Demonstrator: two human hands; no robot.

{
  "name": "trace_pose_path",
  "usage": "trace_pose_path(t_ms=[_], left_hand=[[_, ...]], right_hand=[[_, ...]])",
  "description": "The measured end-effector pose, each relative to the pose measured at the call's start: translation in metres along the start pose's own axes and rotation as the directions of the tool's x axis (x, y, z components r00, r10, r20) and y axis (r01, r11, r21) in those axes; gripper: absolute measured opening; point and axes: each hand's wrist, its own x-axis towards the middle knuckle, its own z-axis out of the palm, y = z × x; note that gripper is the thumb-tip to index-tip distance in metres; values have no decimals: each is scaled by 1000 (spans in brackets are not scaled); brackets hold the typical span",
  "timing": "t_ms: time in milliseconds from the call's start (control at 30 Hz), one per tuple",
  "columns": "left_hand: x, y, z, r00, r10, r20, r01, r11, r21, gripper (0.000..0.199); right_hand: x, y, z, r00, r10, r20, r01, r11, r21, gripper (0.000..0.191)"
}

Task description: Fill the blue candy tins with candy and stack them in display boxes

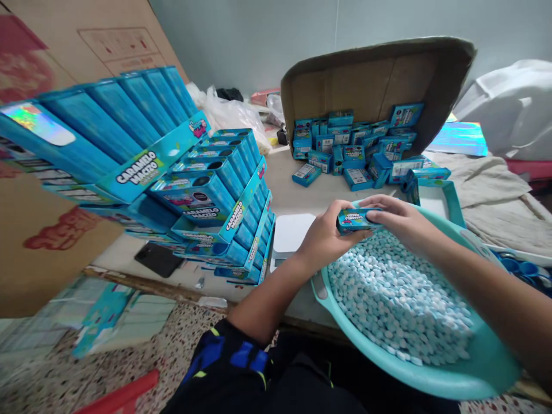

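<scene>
A small blue candy box (pixel 356 219) printed "Caramelo Macizo" is held between both hands over the far rim of a turquoise tub (pixel 431 382). My left hand (pixel 330 227) grips its left end, fingers closed around it. On its right end, my right hand (pixel 390 214) is closed with the thumb across the front. Pale blue and white candies (pixel 401 299) fill much of the tub below. Whether the box's flap is open or closed, I cannot tell.
Stacked display trays of blue boxes (pixel 207 201) rise at left, beside a black phone (pixel 158 259). Behind the tub, a tipped cardboard carton (pixel 371 86) spills small blue boxes (pixel 357 178). A white scale-like device (pixel 293 233) sits left of the tub; a turquoise tray (pixel 457 201) stands behind it.
</scene>
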Motion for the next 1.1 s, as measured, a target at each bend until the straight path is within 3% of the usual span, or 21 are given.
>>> trace_pose_path(t_ms=[167, 267, 333, 433, 533, 600, 700, 800, 900, 1100], left_hand=[[-1, -2, 2, 1000, 23, -20, -23, 1000, -8, 48], [0, -5, 5, 978, 49, -205, -68, 994, -88, 52], [1, -5, 5, 926, 93, -367, -140, 985, -103, 52], [5, -2, -3, 864, 142, -483, -197, 978, -64, 52], [8, 0, -19, 872, 112, -477, -127, 992, 1, 52], [7, -4, -31, 863, 67, -501, -57, 998, 36, 49], [-1, -21, -46, 816, 37, -576, 49, 990, 133, 45], [-12, -44, -53, 801, 12, -598, 147, 965, 217, 46], [-18, -63, -56, 825, -48, -563, 204, 954, 218, 44], [-15, -72, -54, 838, -48, -543, 208, 949, 237, 42]], right_hand=[[1, -2, -2, 998, -29, 60, 32, 998, -51, 45], [5, 4, -4, 1000, 13, 9, -14, 999, 41, 55], [8, 8, -4, 999, 33, -10, -33, 998, 55, 54], [10, 11, -1, 998, 56, -10, -56, 991, -119, 45], [7, 12, 5, 986, 128, 109, -68, 896, -438, 42], [3, 14, 9, 943, 238, 233, -43, 782, -622, 44], [-4, 17, 15, 871, 330, 363, 98, 608, -788, 49], [-8, 19, 17, 849, 337, 408, 196, 516, -834, 51], [-9, 21, 17, 843, 341, 415, 215, 494, -843, 52], [-9, 27, 13, 836, 329, 438, 254, 477, -842, 53]])
